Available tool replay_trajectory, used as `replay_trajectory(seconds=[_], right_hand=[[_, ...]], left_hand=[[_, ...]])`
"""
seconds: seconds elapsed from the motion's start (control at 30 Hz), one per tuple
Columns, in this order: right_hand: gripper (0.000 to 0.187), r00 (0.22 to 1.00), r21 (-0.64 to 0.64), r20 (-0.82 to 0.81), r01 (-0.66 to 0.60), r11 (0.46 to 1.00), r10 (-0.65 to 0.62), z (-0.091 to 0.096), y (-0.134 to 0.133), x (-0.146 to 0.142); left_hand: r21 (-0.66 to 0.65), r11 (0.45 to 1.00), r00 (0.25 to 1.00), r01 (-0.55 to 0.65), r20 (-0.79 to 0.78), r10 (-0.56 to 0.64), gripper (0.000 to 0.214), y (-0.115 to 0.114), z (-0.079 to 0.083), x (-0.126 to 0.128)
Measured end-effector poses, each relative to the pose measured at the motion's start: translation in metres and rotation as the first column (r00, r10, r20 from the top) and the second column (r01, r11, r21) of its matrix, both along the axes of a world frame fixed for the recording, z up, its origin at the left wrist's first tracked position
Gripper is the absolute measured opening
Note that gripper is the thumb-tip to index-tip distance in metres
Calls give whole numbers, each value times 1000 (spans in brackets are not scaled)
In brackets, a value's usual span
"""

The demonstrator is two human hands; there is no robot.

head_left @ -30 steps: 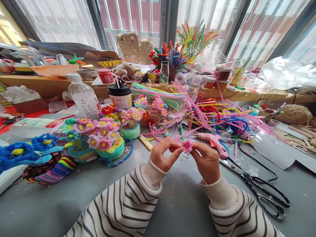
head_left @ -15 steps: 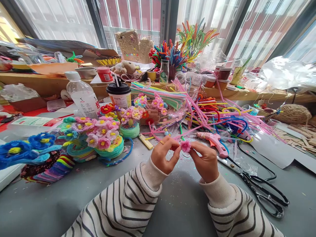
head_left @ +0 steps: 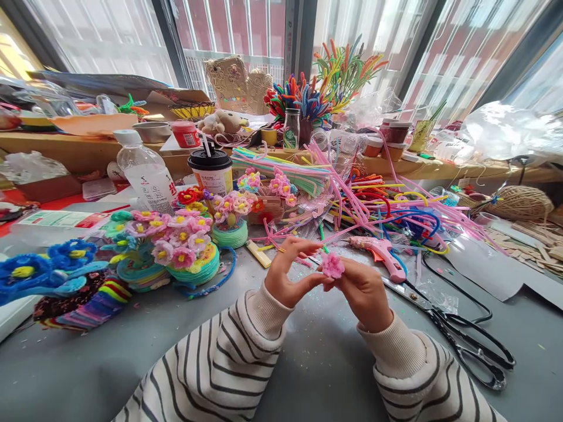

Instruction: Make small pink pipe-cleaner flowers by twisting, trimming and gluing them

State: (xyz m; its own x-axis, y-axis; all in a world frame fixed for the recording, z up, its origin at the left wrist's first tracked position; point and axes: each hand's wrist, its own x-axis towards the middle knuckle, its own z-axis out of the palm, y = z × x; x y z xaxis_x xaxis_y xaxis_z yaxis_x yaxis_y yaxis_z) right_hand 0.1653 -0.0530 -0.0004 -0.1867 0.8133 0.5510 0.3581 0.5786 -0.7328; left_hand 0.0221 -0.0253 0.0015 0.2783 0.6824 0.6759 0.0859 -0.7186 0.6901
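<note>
A small pink pipe-cleaner flower (head_left: 333, 266) is pinched in the fingers of my right hand (head_left: 363, 290), above the grey table. My left hand (head_left: 285, 274) is beside it, thumb and fingers spread apart, the thumb tip close to the flower's lower left edge. Whether that thumb touches the flower I cannot tell. Just right of my hands lies a pink glue gun (head_left: 385, 255). Large black-handled scissors (head_left: 461, 337) rest near my right sleeve.
Potted fuzzy flowers (head_left: 182, 240) and a blue-flowered pot (head_left: 83, 293) stand at left, near a water bottle (head_left: 145, 176) and a lidded cup (head_left: 212, 173). Loose pipe cleaners (head_left: 365, 199) lie piled behind my hands. A twine ball (head_left: 521, 204) sits far right.
My left hand's fingers have opened away from the flower. The flower has turned to show more of its face, staying in my right hand's pinch.
</note>
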Motion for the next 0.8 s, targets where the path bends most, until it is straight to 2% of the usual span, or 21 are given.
replay_trajectory(seconds=[0.1,0.2,0.4,0.8], right_hand=[[23,999,1,-8,-50,999,50,1,-2,-1],[27,998,17,14,-54,998,54,0,-2,-1],[19,994,-18,45,-97,995,98,1,-3,0],[22,994,-22,63,-85,996,86,3,-2,-1]], left_hand=[[8,994,994,108,-27,-108,35,1,3,0],[19,989,989,147,-20,-147,32,1,3,0],[47,991,991,126,43,-129,22,1,2,0],[17,998,995,55,85,-56,19,-2,3,0]])
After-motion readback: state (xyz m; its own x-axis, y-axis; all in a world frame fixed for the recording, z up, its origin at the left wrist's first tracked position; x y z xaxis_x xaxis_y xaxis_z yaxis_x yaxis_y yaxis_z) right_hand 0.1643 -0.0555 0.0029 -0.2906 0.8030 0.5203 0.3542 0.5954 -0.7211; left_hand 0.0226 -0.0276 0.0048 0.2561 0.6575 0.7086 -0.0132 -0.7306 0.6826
